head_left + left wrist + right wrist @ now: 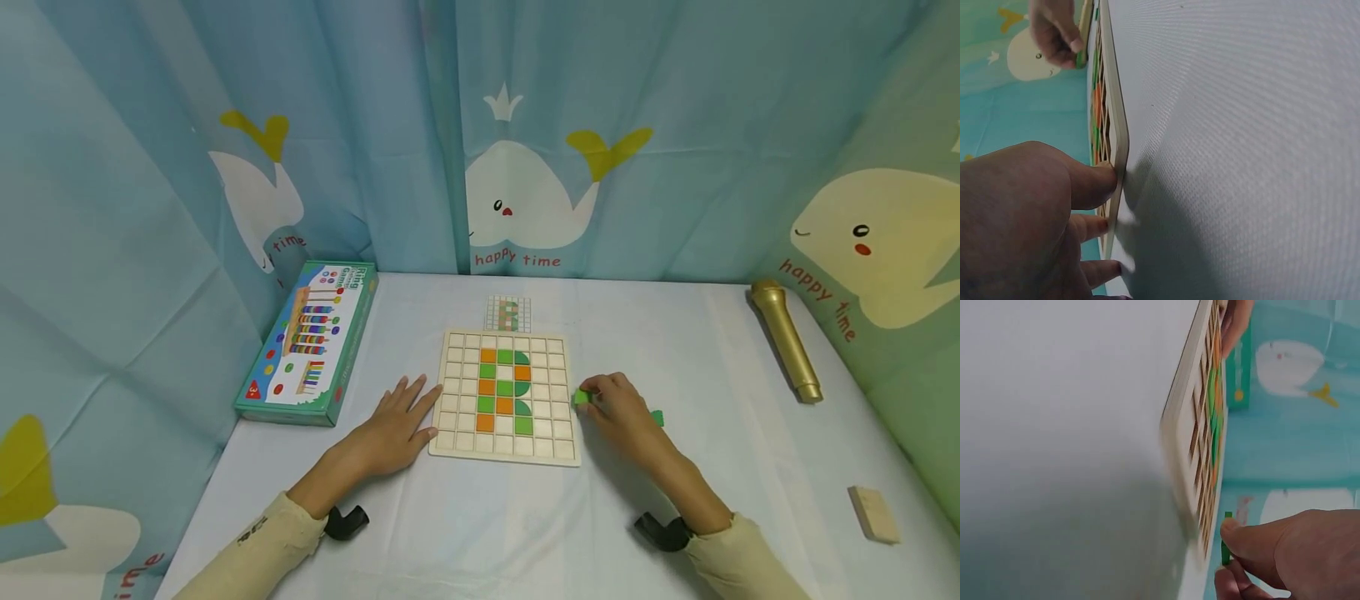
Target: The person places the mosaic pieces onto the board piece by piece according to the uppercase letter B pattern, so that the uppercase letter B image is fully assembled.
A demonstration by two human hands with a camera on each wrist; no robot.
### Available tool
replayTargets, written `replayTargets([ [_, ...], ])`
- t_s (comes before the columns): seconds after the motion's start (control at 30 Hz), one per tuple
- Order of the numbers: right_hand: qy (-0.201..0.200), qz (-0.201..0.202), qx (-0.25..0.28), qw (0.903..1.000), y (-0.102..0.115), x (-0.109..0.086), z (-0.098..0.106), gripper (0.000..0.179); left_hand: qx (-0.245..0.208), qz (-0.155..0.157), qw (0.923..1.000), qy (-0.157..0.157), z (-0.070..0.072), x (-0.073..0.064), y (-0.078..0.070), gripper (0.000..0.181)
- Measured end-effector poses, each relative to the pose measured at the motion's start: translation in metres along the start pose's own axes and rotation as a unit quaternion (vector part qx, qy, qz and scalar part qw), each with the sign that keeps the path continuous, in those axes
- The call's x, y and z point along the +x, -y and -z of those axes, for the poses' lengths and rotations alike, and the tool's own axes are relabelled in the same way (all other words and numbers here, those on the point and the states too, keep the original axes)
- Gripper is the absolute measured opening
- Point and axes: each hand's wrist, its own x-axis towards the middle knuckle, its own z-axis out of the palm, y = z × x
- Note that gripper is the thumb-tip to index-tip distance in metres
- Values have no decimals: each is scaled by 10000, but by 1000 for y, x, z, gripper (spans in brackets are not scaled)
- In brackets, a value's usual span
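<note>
A square wooden grid board (pixel 453 446) lies on the white table, with orange and green tiles (pixel 504 383) set in its middle columns. My left hand (pixel 393 429) rests at the board's left edge, fingers spread and fairly straight; in the left wrist view its thumb (pixel 1100 184) touches the rim. Just off the board's right side, my right hand (pixel 622 417) pinches a light green tile (pixel 582 397) between thumb and fingers. The right wrist view shows that tile (pixel 1227 540) edge-on. Another green piece (pixel 657 417) lies on the table, partly hidden behind the right hand.
Behind the board lies a small pattern card (pixel 508 314). A boxed ring game (pixel 311 342) sits at the left. On the right are a gold microphone-like cylinder (pixel 787 342) and a small wooden block (pixel 874 515). Whale-print curtains (pixel 405 167) surround the table.
</note>
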Motion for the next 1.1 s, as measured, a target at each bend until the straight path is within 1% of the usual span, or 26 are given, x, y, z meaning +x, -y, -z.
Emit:
replayTargets([
  [0.1, 30, 160, -45, 9999, 16, 5, -10, 25, -14, 1, 10000, 1, 1, 0, -1, 66],
  [0.23, 158, 507, -150, 9985, 36, 7, -27, 25, -22, 4, 10000, 12, 1, 0, -1, 66],
  [0.33, 244, 810, -247, 9961, 51, 7, -41, 25, -9, 13, 10000, 16, 0, 0, -2, 66],
  [0.5, 262, 1292, -323, 9908, 69, 4, -58, 25, -5, 15, 10000, -1, 0, 0, -2, 66],
  [0.63, 254, 1553, -302, 9871, 78, 0, -68, 25, -72, -12, 10000, -18, 0, -1, -2, 66],
  [0.77, 153, 1873, -410, 9813, 82, -2, -75, 20, -123, -59, 9999, -70, 0, -1, -2, 65],
  [0.87, 124, 1988, -608, 9781, 84, -4, -79, 17, -94, -98, 9999, -89, 0, -1, -1, 65],
  [0.97, 138, 2053, -779, 9755, 86, -5, -82, 16, -70, -52, 10000, -25, 0, -1, -1, 66],
  [1.1, 150, 2123, -805, 9738, 89, -6, -82, 18, -100, -17, 9999, 3, 1, 0, -1, 66],
])
